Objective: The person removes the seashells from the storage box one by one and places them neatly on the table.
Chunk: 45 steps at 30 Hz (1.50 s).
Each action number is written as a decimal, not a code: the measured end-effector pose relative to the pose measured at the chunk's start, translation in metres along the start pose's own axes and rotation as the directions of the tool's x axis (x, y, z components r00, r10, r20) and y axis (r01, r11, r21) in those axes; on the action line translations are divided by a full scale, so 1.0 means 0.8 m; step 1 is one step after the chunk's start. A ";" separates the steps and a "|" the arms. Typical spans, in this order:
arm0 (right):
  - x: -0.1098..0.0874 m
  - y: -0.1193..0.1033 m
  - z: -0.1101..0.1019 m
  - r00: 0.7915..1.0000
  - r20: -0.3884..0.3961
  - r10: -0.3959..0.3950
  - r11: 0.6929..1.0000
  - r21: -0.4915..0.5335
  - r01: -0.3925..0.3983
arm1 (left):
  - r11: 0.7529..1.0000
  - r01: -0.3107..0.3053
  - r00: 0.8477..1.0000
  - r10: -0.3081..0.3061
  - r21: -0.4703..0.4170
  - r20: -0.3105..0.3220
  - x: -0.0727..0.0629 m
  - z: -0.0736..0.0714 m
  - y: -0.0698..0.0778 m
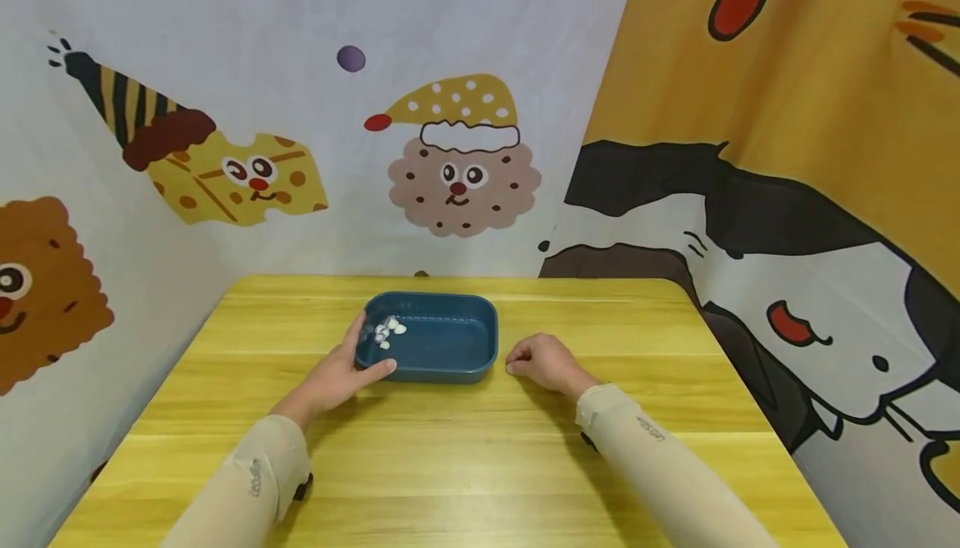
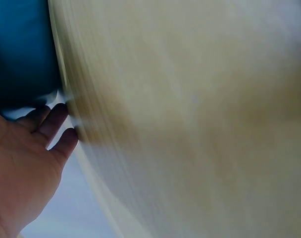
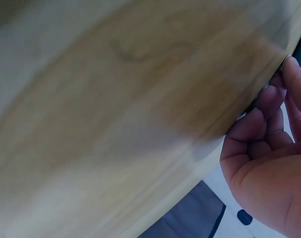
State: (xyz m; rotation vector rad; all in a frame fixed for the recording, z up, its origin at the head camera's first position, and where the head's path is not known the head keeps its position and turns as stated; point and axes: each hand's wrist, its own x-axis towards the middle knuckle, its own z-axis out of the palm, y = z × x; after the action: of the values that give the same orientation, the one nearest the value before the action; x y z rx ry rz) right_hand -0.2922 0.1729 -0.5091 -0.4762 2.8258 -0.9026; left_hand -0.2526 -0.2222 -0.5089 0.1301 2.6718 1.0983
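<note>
**Blue Tray Set Lengthwise Across Table, Left Corner Held Steady by Hand Contact**

The blue tray (image 1: pixel 450 339) is placed near the far edge of the yellow wood-grain table (image 1: pixel 435 465), with its cavity faced upward. Its long axis is aligned left to right, roughly parallel to the far edge. Small whitish pieces (image 1: pixel 385 334) are grouped at the left end of the tray floor. The near-left corner is spanned by the left hand (image 1: pixel 337 375): the fingers are extended along the left end and the thumb is laid on the near rim. The right hand (image 1: pixel 551 362) is positioned just beside the tray's right end, fingers curled; whether anything is held cannot be told. Dark lettering is printed on the left sleeve (image 1: pixel 243 481) and right sleeve (image 1: pixel 660 456); it cannot be read reliably.
</note>
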 end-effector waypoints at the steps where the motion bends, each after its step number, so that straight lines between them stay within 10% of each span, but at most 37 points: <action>1: 0.000 0.001 0.001 1.000 -0.001 0.005 1.000 -0.005 -0.005 | 1.000 -0.001 1.000 0.001 0.004 -0.002 0.000 0.000 0.000; 22: 0.010 0.009 -0.009 0.995 -0.006 0.095 0.976 0.195 -0.092 | 1.000 0.007 1.000 -0.007 0.022 -0.016 -0.013 -0.007 -0.003; 31: 0.051 -0.083 -0.038 0.988 -0.154 0.023 0.975 0.221 0.012 | 1.000 -0.012 1.000 0.013 0.022 -0.025 -0.008 -0.013 -0.004; 37: 0.079 -0.170 0.012 0.986 -0.050 -0.160 0.977 0.133 0.166 | 1.000 0.002 1.000 -0.002 0.018 -0.024 -0.007 -0.016 -0.001; 45: 0.109 -0.191 0.092 0.968 0.186 -0.166 0.966 -0.165 0.197 | 1.000 -0.024 1.000 0.024 0.011 -0.008 0.000 0.002 0.002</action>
State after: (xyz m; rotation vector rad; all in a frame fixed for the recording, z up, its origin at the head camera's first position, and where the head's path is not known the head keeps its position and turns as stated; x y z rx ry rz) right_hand -0.3192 -0.0138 -0.4824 -0.8085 2.7519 -0.5976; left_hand -0.2520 -0.2204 -0.5088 0.1601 2.6909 1.0934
